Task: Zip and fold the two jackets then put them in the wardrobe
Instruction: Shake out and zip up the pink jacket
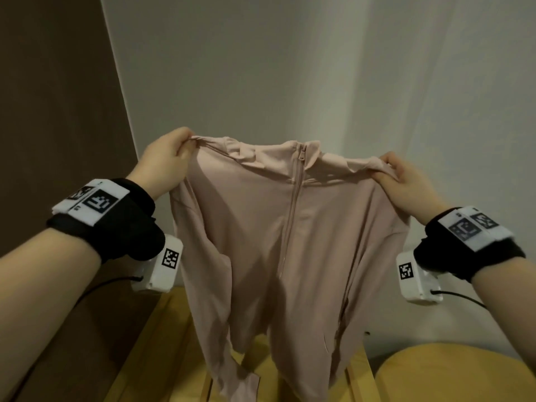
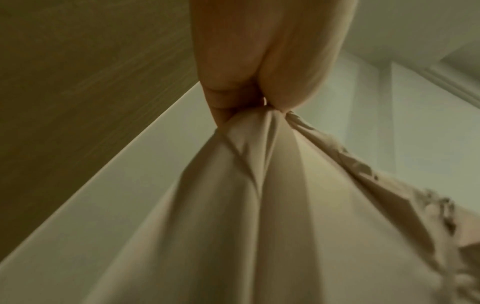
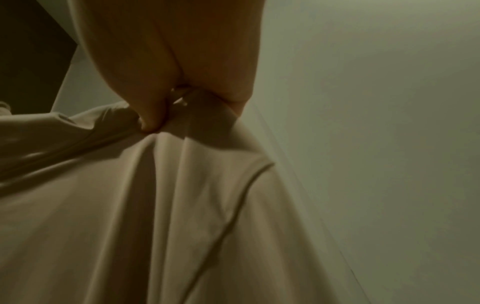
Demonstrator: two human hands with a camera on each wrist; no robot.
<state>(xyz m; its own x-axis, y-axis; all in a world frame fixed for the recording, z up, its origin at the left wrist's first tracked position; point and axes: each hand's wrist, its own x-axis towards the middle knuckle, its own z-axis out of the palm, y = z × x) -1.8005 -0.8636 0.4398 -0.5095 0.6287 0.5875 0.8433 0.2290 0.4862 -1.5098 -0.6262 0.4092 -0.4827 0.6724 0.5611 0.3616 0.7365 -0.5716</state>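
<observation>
A pale pink jacket hangs in the air in front of me, its front facing me and its zip closed up to the collar. My left hand pinches the jacket's left shoulder. At the other shoulder my right hand pinches the fabric. Bunched cloth fans down from the left hand in the left wrist view. The right wrist view shows the right hand gripping gathered fabric. The hem and sleeves dangle over a yellow surface. No second jacket is in view.
A yellow bed or cushion surface lies below the jacket, with another yellow rounded cushion at the lower right. A dark brown wooden panel stands at the left. A pale wall rises behind.
</observation>
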